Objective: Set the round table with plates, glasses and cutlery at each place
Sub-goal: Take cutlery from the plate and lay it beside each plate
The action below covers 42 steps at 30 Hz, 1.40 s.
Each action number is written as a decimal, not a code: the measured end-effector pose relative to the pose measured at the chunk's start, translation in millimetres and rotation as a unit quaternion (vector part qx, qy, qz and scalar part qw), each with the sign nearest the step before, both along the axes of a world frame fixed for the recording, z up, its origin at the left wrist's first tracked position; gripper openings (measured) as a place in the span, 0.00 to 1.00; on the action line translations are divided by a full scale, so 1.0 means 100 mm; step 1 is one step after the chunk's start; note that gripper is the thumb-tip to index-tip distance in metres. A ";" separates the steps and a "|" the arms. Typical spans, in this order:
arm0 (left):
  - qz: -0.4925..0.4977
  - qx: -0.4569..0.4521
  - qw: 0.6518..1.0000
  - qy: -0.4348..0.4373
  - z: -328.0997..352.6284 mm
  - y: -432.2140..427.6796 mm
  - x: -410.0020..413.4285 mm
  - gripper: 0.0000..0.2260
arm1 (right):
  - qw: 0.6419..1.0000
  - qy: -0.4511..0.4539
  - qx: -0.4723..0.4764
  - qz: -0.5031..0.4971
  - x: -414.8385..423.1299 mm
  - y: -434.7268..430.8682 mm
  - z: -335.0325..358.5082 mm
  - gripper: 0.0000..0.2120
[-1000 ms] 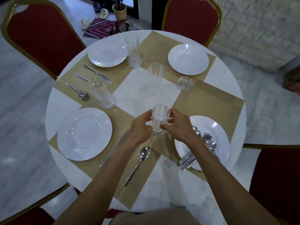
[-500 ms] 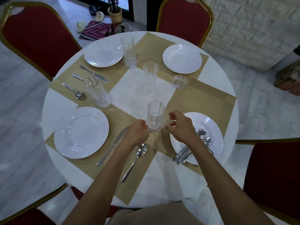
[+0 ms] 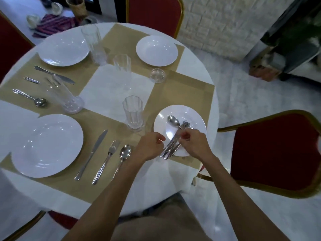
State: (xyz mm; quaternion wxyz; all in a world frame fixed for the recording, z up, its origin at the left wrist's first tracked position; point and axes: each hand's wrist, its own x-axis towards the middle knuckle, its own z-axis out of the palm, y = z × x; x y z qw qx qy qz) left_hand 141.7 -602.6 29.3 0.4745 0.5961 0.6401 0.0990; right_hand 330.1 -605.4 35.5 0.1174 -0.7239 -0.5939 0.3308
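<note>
The cutlery (image 3: 171,145), a spoon and fork among it, lies across the plate (image 3: 196,115), its handles over the plate's near-left rim. The right hand (image 3: 195,145) pinches the stems above the plate. The left hand (image 3: 151,146) is curled at the handles; whether it grips them cannot be told. A glass (image 3: 133,115) stands just left of the plate on the desk (image 3: 156,180).

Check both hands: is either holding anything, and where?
The right hand pinches the cutlery bundle on the near-right plate, mid-handle, just below the fork head. The left hand curls beside the handle ends; whether it grips them cannot be told.
</note>
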 end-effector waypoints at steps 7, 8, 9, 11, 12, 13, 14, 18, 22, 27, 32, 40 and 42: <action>-0.025 0.062 0.997 0.032 -0.07 0.01 0.36 0.12 | 0.997 -0.077 -0.022 -0.022 0.37 0.21 -0.10 0.08; -0.026 0.068 0.997 0.039 -0.08 0.03 0.42 0.12 | 0.996 -0.087 -0.030 -0.018 0.41 0.25 -0.13 0.07; -0.022 0.072 0.996 0.044 -0.09 0.05 0.47 0.12 | 0.995 -0.095 -0.040 -0.010 0.44 0.28 -0.16 0.07; -0.003 0.071 0.996 0.054 -0.10 0.11 0.57 0.11 | 0.993 -0.102 -0.058 0.009 0.49 0.31 -0.24 0.06; 0.012 0.065 0.996 0.062 -0.11 0.13 0.60 0.11 | 0.992 -0.103 -0.067 0.019 0.51 0.31 -0.28 0.06; 0.027 0.056 0.996 0.071 -0.11 0.15 0.64 0.12 | 0.992 -0.102 -0.074 0.030 0.54 0.32 -0.31 0.05; 0.040 0.048 0.995 0.079 -0.12 0.17 0.68 0.12 | 0.991 -0.100 -0.079 0.041 0.57 0.33 -0.34 0.05; 0.071 0.017 0.992 0.105 -0.11 0.22 0.86 0.12 | 0.991 -0.069 -0.092 0.063 0.71 0.39 -0.42 0.04; 0.103 -0.008 0.989 0.104 -0.11 0.32 1.01 0.10 | 0.988 0.045 -0.130 0.074 0.88 0.55 -0.43 0.02; 0.157 -0.020 0.985 0.069 -0.05 0.46 1.21 0.13 | 0.970 0.183 -0.156 0.048 1.17 0.81 -0.33 0.02; 0.326 -0.076 0.930 -0.153 0.03 0.81 1.48 0.09 | 0.950 0.265 -0.150 0.070 1.39 1.15 -0.13 0.01; 0.406 -0.129 0.848 -0.316 -0.07 1.67 1.84 0.04 | 0.961 0.240 -0.119 0.061 1.77 1.93 -0.07 0.04; 0.418 -0.117 0.840 -0.325 -0.14 1.89 1.92 0.04 | 0.961 0.245 -0.127 0.035 1.86 2.11 -0.11 0.06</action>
